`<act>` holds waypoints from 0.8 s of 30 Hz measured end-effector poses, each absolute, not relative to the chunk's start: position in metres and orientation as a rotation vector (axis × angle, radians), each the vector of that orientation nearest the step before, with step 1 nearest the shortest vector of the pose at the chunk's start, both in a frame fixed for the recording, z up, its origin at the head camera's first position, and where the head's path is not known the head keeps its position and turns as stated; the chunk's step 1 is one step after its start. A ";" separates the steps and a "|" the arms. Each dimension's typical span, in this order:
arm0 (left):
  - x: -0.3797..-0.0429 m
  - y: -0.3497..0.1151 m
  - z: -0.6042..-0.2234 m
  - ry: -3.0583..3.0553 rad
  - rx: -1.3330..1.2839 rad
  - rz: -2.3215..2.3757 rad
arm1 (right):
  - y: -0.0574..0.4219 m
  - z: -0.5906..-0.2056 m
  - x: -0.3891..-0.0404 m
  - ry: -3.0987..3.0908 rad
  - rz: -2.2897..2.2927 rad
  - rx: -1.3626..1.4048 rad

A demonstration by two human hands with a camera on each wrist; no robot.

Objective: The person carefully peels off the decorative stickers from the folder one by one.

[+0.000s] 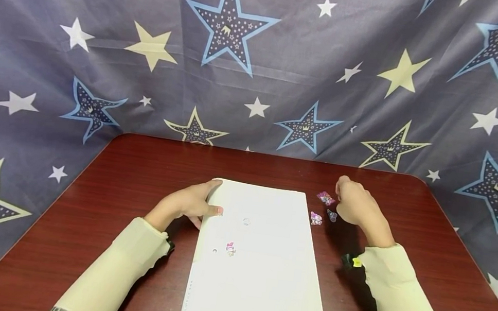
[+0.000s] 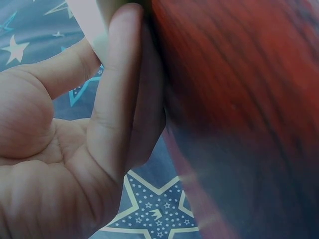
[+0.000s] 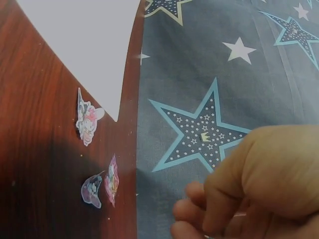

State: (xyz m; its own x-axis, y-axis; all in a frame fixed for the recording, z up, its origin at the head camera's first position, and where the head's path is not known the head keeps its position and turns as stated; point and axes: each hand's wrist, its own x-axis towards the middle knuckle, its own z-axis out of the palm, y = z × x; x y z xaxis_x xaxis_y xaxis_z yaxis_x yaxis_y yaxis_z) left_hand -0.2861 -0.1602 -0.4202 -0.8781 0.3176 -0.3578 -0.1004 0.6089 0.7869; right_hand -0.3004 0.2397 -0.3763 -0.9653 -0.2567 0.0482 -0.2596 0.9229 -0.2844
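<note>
My left hand gripped the left edge of a white rectangular paper pad, the thumb lying over its top face and the other fingers along and beneath the side. The pad lay on a dark red wood-grained table, between my two arms. My right hand was over the table to the right of the pad, its fingers curled in; a thin pale glint showed by them in the right wrist view, but I could not tell whether they pinched anything. Near that hand were three small cut-out stickers: a pink-and-purple sticker farthest from me, a dark grey-blue translucent sticker nearer, and a white-and-pink figure sticker just beside the pad's right edge. On the pad's left half sat a small pink-and-brown figure sticker, with a little grey mark to its left and a faint, pale round sticker farther up, too small to make out. I wore cream long sleeves, and behind the table hung a grey-blue fabric backdrop printed with white, yellow and blue-edged stars.
</note>
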 end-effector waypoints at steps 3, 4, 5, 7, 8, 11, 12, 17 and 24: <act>-0.286 -0.160 -0.420 2.361 0.173 1.205 | 0.241 -0.375 -0.300 -3.076 0.478 0.384; -0.286 -0.160 -0.420 2.362 0.175 1.202 | 0.242 -0.375 -0.300 -3.079 0.488 0.381; -0.286 -0.160 -0.419 2.362 0.177 1.200 | 0.243 -0.374 -0.299 -3.085 0.495 0.370; -0.286 -0.160 -0.419 2.360 0.178 1.197 | 0.245 -0.373 -0.299 -3.105 0.497 0.349; -0.286 -0.160 -0.419 2.359 0.178 1.197 | 0.246 -0.373 -0.298 -3.123 0.482 0.336; -0.285 -0.160 -0.418 2.353 0.179 1.198 | 0.249 -0.371 -0.299 -3.194 0.399 0.276; -0.285 -0.160 -0.418 2.352 0.179 1.199 | 0.250 -0.370 -0.299 -3.216 0.369 0.256; -0.285 -0.160 -0.417 2.359 0.182 1.190 | 0.257 -0.369 -0.300 -3.206 0.297 0.163; -0.285 -0.159 -0.417 2.361 0.173 1.187 | 0.263 -0.371 -0.301 -3.116 0.377 0.138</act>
